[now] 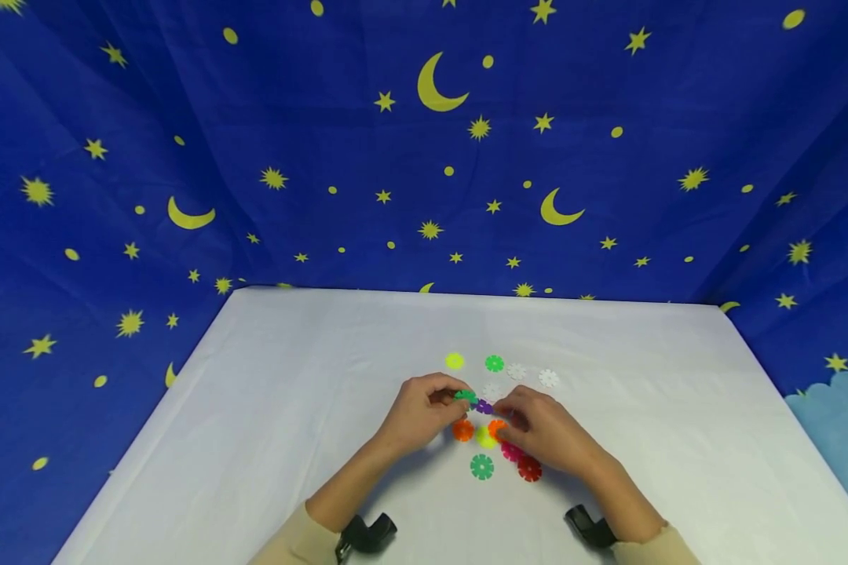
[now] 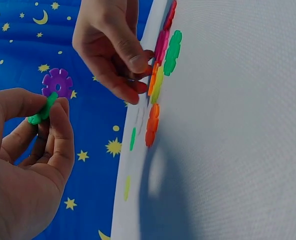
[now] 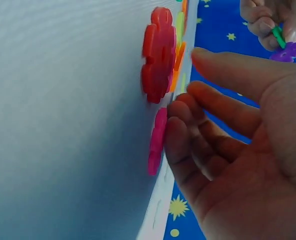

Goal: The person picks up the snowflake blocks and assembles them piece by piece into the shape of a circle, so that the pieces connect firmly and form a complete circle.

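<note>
Backdrop: blue cloth (image 1: 311, 118), printed with yellow moons and stars, behind and beside a white-covered bench (image 1: 219, 439).

Head view. Left hand (image 1: 420, 406): thumb and fingers pinching one green disc (image 1: 466, 397), notched; purple disc (image 1: 484, 406) joined to it, on the side toward the right hand (image 1: 547, 428). Held pair: between both hands, roughly midway between the bench's left and right edges. Loose discs, toward the far edge: one yellow disc (image 1: 455, 361), one bright green disc (image 1: 494, 363), white discs (image 1: 547, 378). Loose discs, nearer the near edge: two orange discs (image 1: 462, 430), one lime disc (image 1: 486, 437), one magenta disc (image 1: 512, 452), one red disc (image 1: 529, 469), one teal disc (image 1: 482, 467).

Left wrist view. Held pair: raised off the bench, purple disc beyond the left fingertips; right hand well apart from it.

Right wrist view. Right hand: fingers loosely bent, grasp empty. Pink disc (image 3: 158, 142): on the bench, just beside the fingertips; contact cannot be told.
</note>
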`<state>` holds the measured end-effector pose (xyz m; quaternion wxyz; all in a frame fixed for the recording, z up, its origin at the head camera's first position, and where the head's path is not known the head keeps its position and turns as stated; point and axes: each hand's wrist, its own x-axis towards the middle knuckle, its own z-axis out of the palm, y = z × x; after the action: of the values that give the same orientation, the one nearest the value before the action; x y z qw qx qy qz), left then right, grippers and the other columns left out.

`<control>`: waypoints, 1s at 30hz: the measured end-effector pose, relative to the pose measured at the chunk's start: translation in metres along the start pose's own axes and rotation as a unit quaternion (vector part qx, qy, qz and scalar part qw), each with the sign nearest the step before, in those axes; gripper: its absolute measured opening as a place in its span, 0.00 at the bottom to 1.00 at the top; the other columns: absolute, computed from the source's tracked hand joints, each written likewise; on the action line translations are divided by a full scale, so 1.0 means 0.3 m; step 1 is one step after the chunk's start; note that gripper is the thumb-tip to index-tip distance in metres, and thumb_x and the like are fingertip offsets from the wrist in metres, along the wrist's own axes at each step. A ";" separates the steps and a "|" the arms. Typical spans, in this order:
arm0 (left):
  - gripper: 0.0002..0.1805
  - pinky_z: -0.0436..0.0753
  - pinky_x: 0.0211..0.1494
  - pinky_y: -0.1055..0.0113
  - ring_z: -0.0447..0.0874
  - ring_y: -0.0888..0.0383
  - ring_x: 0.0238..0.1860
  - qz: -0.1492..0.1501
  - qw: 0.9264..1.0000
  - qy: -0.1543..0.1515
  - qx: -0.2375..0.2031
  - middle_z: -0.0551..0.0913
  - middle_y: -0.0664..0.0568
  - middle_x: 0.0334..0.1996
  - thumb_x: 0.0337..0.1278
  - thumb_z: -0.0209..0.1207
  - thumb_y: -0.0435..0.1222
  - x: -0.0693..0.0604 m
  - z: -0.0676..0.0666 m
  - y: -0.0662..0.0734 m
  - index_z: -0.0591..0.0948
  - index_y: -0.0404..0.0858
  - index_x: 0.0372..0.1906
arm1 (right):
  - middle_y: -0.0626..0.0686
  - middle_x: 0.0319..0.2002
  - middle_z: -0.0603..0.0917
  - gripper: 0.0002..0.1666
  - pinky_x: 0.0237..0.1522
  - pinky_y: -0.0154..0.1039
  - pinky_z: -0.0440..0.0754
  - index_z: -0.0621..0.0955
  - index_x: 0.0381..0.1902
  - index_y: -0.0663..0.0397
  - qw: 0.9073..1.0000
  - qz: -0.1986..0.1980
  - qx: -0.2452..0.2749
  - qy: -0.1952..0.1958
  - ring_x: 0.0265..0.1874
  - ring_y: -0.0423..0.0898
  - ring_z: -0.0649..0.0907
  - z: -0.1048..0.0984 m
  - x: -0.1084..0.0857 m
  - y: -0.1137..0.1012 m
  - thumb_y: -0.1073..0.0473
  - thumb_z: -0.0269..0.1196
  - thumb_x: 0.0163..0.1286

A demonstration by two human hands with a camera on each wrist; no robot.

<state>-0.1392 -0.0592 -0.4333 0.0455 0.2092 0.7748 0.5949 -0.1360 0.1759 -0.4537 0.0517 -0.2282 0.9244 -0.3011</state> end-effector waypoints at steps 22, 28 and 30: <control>0.06 0.80 0.33 0.69 0.83 0.42 0.32 -0.041 0.999 -0.004 -0.017 0.85 0.40 0.31 0.58 0.61 0.27 -0.018 -0.009 0.114 0.84 0.31 0.40 | 0.39 0.28 0.77 0.10 0.32 0.35 0.78 0.81 0.39 0.43 0.997 0.031 0.064 -0.029 0.28 0.40 0.76 -0.006 0.000 0.008 0.59 0.69 0.61; 0.06 0.79 0.31 0.70 0.83 0.41 0.32 -0.049 0.999 -0.004 -0.017 0.85 0.43 0.30 0.58 0.62 0.27 -0.016 -0.010 0.115 0.84 0.31 0.40 | 0.42 0.26 0.78 0.07 0.29 0.36 0.78 0.81 0.37 0.44 0.994 0.031 0.103 -0.032 0.26 0.43 0.76 -0.012 0.000 0.010 0.60 0.68 0.62; 0.06 0.80 0.32 0.68 0.83 0.41 0.32 -0.052 0.998 -0.007 -0.020 0.85 0.42 0.30 0.58 0.62 0.27 -0.015 -0.013 0.114 0.84 0.31 0.40 | 0.44 0.25 0.77 0.07 0.27 0.36 0.77 0.81 0.37 0.44 0.993 0.033 0.113 -0.031 0.26 0.43 0.76 -0.014 0.001 0.009 0.60 0.68 0.62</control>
<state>-0.1271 -0.0575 -0.4009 0.0859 0.1722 0.7724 0.6053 -0.1383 0.1799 -0.4518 0.1160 -0.1993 0.8897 -0.3942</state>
